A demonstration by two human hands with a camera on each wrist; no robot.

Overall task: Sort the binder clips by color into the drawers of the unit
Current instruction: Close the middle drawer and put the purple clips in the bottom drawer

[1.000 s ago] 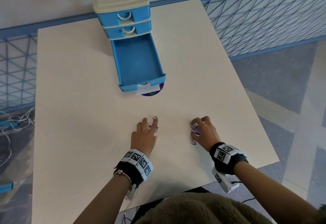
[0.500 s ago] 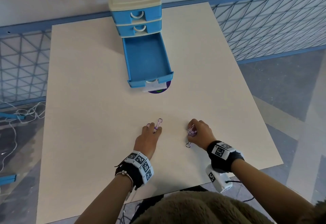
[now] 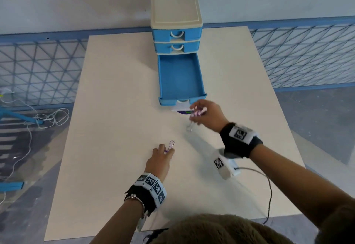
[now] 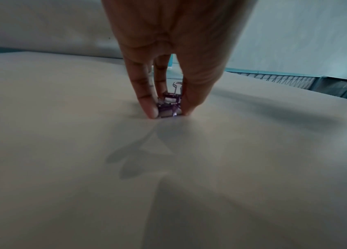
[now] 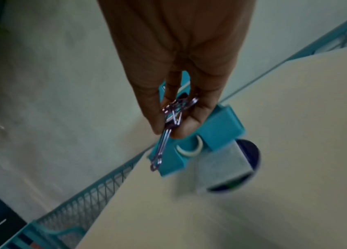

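Observation:
A blue and cream drawer unit [image 3: 176,20] stands at the table's far edge, its bottom drawer [image 3: 180,78] pulled out and showing a bare blue floor. My right hand [image 3: 197,112] is raised just in front of that drawer's front, pinching a purple binder clip [image 5: 171,116] whose wire handle hangs down. My left hand [image 3: 166,151] rests on the table nearer to me, pinching a second purple binder clip [image 4: 169,106] between finger and thumb; the clip still sits on the tabletop [image 4: 61,134].
The two upper drawers [image 3: 176,41] are closed. A white label and a dark purple disc [image 3: 182,110] lie under the open drawer's front. Blue mesh fencing [image 3: 307,55] runs behind the table, and loose cables [image 3: 48,117] lie on the floor at left.
My right hand has lifted its purple clip off the table and carried it forward and up to the open drawer's front. My left hand has stayed on its clip.

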